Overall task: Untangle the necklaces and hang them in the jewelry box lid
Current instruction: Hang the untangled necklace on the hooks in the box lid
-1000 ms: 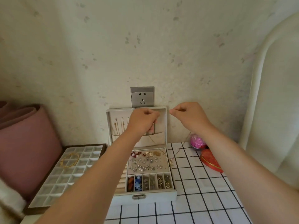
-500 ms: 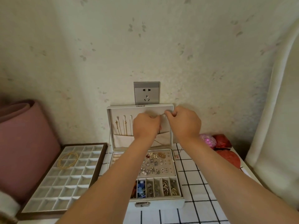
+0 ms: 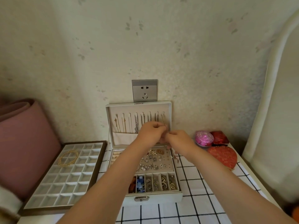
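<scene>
Both hands are meeting in front of the lower right part of the jewelry box lid [image 3: 169, 110], which is standing upright against the wall. The left hand [image 3: 151, 134] is curling its fingers in, thumb and fingertips pinching a thin gold chain [image 3: 163, 120]. The right hand [image 3: 180, 140] is bunching its fingers just beside them. It looks to be nipping the same chain lower down, though the contact is too small to be sure.

That chain is coming off the rightmost hook in the lid. Its long axis is running top to bottom, slanting a touch rightward as it drops to the fingertips, with the top end at the hook and the lower end hidden behind the hands.

By my reading, the job is closing in on the finish. The hung necklaces [image 3: 136, 125] are lining the row of hooks from left to right, hanging straight and apart, with their tails dropping toward the fabric pocket [image 3: 123, 138] at the lid's foot.

What is remaining, I judge, is seating this last chain and tucking its tail into the pocket. A small pinkish piece [image 3: 175, 157] is showing under the right wrist by the box's edge. Whether it belongs to this chain, I cannot tell.
</scene>
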Demonstrator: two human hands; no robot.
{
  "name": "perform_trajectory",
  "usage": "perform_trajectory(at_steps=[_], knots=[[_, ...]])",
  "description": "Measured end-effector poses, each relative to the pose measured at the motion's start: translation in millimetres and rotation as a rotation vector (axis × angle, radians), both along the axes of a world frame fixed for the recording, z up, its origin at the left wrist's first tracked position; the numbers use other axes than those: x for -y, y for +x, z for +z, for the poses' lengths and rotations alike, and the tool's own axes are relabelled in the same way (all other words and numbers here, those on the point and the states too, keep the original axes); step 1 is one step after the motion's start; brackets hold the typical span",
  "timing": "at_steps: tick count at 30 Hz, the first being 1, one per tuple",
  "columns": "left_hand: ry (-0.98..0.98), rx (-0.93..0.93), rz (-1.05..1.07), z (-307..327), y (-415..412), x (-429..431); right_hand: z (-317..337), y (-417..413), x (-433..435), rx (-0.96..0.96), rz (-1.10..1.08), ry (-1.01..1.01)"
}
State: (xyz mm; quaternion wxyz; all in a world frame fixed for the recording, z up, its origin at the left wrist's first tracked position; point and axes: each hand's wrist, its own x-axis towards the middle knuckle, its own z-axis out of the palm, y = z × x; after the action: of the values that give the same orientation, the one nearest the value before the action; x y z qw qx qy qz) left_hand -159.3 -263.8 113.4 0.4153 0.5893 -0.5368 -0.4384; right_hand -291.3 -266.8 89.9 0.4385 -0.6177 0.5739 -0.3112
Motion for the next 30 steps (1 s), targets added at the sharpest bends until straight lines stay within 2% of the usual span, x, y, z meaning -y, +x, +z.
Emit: perform_trajectory(at_steps=[3, 6, 12, 15, 17, 20, 22, 26, 30], knots=[[-0.024, 0.040, -0.020, 1, -2, -5, -5, -7, -8, 0.045, 0.065, 0.037], [-0.039, 0.083, -0.028, -1, -6, -8, -11, -20, -6, -0.097, 0.057, -0.012], [0.003, 0.152, -0.081, -19, -22, -11, -24, -55, -6, -0.371, 0.100, 0.058], [-0.055, 0.291, -0.083, -30, -26, -9, -36, -70, -12, -0.479, 0.113, 0.089], [-0.168, 0.435, -0.061, -32, -26, -11, -45, -78, -15, -0.523, 0.122, 0.091], [-0.358, 0.751, -0.012, -38, -19, -15, -51, -83, -16, -0.507, 0.154, 0.117], [-0.383, 0.928, 0.037, -43, -14, -18, -46, -82, -17, -0.467, 0.199, 0.141], [-0.400, 1.025, 0.072, -50, -7, -24, -21, -71, -18, -0.353, 0.241, 0.172], [-0.416, 1.055, 0.077, -47, -2, -24, 14, -55, -16, -0.255, 0.246, 0.046]])
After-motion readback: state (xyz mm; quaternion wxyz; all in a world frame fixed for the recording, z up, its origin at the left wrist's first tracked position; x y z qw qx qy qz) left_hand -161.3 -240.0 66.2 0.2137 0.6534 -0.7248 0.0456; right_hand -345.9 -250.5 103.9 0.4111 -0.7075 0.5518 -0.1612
